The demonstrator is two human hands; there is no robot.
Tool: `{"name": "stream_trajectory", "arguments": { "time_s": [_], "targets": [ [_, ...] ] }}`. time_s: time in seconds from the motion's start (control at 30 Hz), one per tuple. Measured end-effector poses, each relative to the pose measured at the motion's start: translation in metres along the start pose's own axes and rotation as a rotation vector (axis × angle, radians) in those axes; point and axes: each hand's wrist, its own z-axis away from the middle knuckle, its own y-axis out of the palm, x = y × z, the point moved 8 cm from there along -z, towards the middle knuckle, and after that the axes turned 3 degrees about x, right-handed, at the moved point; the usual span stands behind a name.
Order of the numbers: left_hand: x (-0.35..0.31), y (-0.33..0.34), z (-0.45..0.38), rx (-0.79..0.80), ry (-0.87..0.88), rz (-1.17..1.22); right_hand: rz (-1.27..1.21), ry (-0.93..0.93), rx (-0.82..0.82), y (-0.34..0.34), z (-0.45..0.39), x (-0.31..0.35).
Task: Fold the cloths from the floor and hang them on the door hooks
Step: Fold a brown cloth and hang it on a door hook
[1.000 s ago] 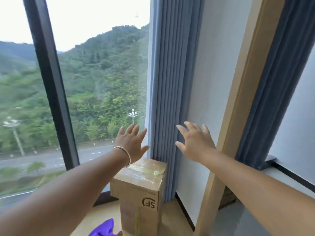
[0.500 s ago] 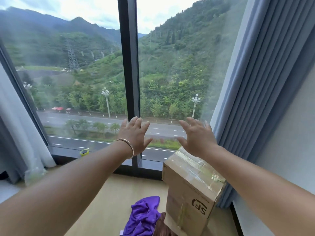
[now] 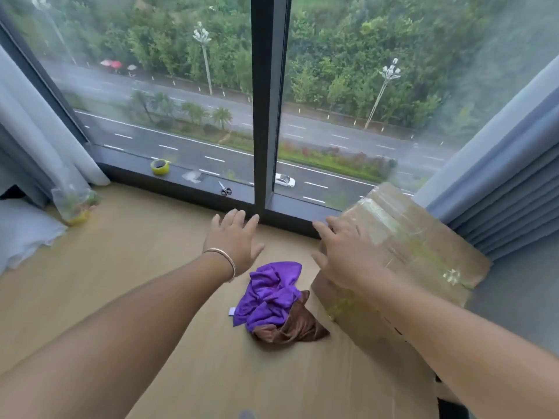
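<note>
Crumpled purple microfibre cloth (image 3: 267, 296) atop rumpled brown cloth (image 3: 295, 326) on tan floor (image 3: 121, 282); left hand (image 3: 234, 241) and right hand (image 3: 344, 252) splayed, empty.

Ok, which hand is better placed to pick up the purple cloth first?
Probably the left hand: it hovers open just above the purple cloth with bare floor between. The right hand is over the cardboard box, further to the side.

Soft, overcast daylight enters through the window (image 3: 193, 95), leaving the floor (image 3: 127, 267) evenly lit with faint shadows. Wide-angle bending curves the edges; motion blur softens everything slightly.
</note>
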Motion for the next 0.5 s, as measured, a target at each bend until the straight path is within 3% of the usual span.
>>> {"name": "stream_trajectory", "arguments": {
  "time_s": [0.17,0.5],
  "targets": [
    [-0.004,0.149,0.003,0.202,-0.049,0.056,-0.013,-0.026,0.250,0.157,-0.021,-0.005],
    [-0.052,0.442,0.030,0.458,-0.072,0.119,0.058,-0.026,0.556,0.462,0.002,-0.045]
  ]
}}
